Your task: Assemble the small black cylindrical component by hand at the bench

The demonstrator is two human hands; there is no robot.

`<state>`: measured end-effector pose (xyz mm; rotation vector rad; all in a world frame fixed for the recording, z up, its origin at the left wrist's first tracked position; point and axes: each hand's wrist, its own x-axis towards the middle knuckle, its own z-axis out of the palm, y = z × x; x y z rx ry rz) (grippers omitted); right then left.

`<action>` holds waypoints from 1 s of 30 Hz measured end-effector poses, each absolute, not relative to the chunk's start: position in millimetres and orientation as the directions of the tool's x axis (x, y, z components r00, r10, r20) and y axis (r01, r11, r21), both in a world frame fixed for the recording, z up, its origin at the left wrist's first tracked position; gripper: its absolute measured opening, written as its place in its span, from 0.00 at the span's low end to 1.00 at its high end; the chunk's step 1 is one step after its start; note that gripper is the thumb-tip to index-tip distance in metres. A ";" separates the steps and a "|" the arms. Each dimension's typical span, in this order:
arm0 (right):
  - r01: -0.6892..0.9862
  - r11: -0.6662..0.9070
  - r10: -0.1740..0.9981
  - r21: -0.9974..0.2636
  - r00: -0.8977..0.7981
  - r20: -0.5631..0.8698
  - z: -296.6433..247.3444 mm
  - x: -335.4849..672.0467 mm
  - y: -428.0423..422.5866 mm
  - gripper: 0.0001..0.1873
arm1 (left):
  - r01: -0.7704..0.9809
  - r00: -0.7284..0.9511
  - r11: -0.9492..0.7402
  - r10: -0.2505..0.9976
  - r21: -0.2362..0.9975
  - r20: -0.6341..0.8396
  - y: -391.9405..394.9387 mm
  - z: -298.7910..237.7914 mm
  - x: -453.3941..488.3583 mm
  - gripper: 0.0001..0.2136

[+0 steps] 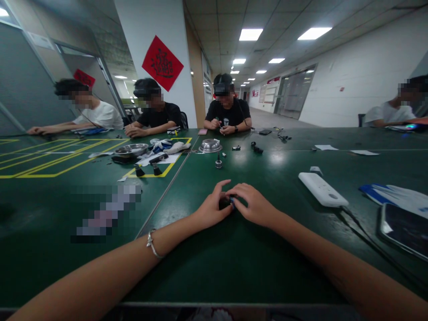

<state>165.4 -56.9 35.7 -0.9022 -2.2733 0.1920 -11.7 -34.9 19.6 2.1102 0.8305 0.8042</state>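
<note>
My left hand [213, 208] rests low over the green table, its thumb and fingers curved around a small dark part [224, 203] whose kind I cannot make out. From the other side my right hand [252, 204] reaches in with bent fingers, its fingertips at the same part. A tiny bluish bit shows between the fingertips, and the fingers cover the rest. Beyond both hands stands a small metal piece with a dark stem [218, 163].
A metal bowl [210, 145] lies farther back, another bowl [129, 150] and dark brushes [139, 170] to its left. On the right are a white power strip [323, 189] with a cable, a glove [397, 198] and a phone [406, 229]. Several people sit around the table.
</note>
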 end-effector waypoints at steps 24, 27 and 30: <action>0.413 0.795 0.607 -0.445 -0.519 0.602 31.5 163.9 -52.5 0.12 | 0.099 0.551 -0.428 0.776 0.899 0.308 -32.9 9.1 -8.9 0.31; 0.398 0.807 0.590 -0.436 -0.534 0.605 31.5 163.3 -53.8 0.16 | 0.105 0.563 -0.425 0.771 0.899 0.299 -32.9 9.1 -8.6 0.31; 0.412 0.800 0.600 -0.436 -0.531 0.599 30.8 162.5 -54.8 0.15 | 0.115 0.562 -0.424 0.774 0.898 0.293 -33.2 9.8 -8.6 0.31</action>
